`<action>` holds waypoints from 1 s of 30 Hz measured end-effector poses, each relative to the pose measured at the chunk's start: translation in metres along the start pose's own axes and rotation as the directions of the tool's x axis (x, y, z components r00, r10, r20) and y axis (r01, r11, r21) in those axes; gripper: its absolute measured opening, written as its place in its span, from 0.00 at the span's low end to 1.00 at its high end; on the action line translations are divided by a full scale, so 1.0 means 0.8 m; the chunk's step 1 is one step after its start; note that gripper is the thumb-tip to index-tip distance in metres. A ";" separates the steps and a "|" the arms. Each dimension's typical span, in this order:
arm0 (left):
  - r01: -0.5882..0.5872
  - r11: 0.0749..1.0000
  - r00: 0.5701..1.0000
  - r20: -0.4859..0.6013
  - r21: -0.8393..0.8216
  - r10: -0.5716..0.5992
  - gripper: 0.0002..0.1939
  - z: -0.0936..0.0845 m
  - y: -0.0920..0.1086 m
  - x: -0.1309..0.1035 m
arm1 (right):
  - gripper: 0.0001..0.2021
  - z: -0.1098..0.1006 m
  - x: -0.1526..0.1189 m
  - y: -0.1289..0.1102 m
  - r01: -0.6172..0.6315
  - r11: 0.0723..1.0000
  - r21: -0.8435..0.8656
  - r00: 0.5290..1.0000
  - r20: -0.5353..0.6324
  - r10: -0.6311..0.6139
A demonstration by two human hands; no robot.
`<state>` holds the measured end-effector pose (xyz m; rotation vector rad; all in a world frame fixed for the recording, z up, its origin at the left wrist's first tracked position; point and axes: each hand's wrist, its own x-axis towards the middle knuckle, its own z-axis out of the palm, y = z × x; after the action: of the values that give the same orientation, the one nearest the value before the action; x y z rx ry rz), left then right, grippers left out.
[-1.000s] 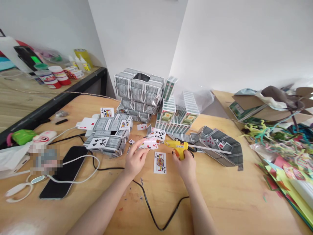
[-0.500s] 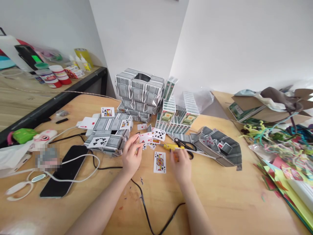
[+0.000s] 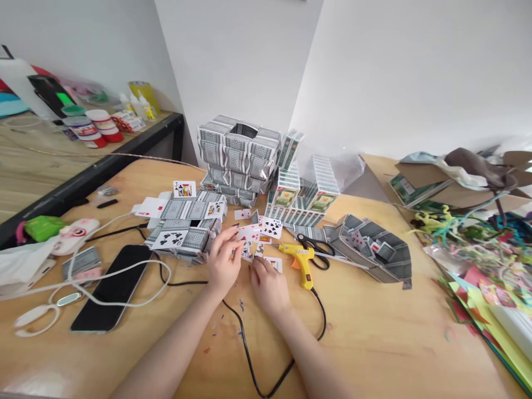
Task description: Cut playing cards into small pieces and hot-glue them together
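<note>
My left hand [image 3: 224, 260] is closed on a red-suited playing card [image 3: 248, 233], pinching it by its left edge. My right hand [image 3: 271, 285] has its fingertips together at the lower edge of the same small cluster, on a playing card [image 3: 258, 250] mostly covered by the fingers. Partly under that hand lies a jack card [image 3: 276, 264]. Just to the right a yellow glue gun [image 3: 302, 256] rests on the table, untouched. A spade card [image 3: 271, 226] sits behind the held cards.
Black-handled scissors [image 3: 316, 247] lie beyond the glue gun. Structures of folded cards stand at the back [image 3: 239, 158], left [image 3: 187, 221] and right [image 3: 369, 249]. A phone [image 3: 110, 288] and white cable are at left, and the gun's black cord [image 3: 245, 338] crosses the front.
My right hand has left the glue gun, which now lies fully visible, and moved left to the cards at my left hand. It now covers part of the jack. The left hand stays put.
</note>
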<state>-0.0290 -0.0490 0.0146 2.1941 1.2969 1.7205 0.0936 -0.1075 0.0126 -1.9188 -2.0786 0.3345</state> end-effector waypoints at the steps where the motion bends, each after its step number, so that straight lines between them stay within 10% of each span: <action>1: 0.004 1.000 1.000 0.002 -0.001 -0.004 0.07 0.000 0.000 0.000 | 0.16 0.001 0.000 0.001 -0.012 1.000 0.029 0.999 -0.031 0.013; 20: 0.050 0.999 0.990 0.133 0.021 -0.052 0.05 0.004 -0.008 -0.002 | 0.09 0.004 -0.005 0.025 -0.086 0.870 0.485 0.965 -0.177 0.194; 26: -0.014 0.999 0.976 0.219 0.029 0.008 0.05 0.004 -0.005 -0.004 | 0.11 -0.016 -0.006 0.039 -0.159 0.589 0.792 0.877 -0.161 0.453; 30: -0.108 0.994 0.957 0.274 0.018 0.099 0.07 0.002 0.002 -0.008 | 0.13 -0.035 -0.003 0.048 -0.188 0.254 0.949 0.939 0.098 0.328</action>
<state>-0.0269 -0.0534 0.0097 2.4509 1.1697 1.3695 0.1393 -0.1073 0.0245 -1.3482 -0.9158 1.1942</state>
